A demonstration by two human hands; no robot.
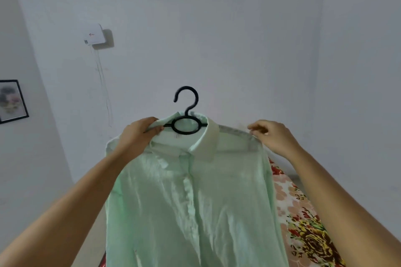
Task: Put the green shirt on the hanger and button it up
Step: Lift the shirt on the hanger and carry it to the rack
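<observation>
Green shirt [195, 201] sits on the black hanger [186, 114], held up in mid-air before a white wall, w/ the hook poking out above the collar. Left grip [138, 131] is curled round the collar & hanger arm; right grip [271, 136] pinches the shirt's shoulder edge. The shirt hides part of the floral bed cover [303, 223], lower right. On the wall, upper left, a white box [94, 34] w/ cords hanging down; at the far left, a framed picture [12, 102].

Soft, dim light; edges bent, perhaps blurred.
</observation>
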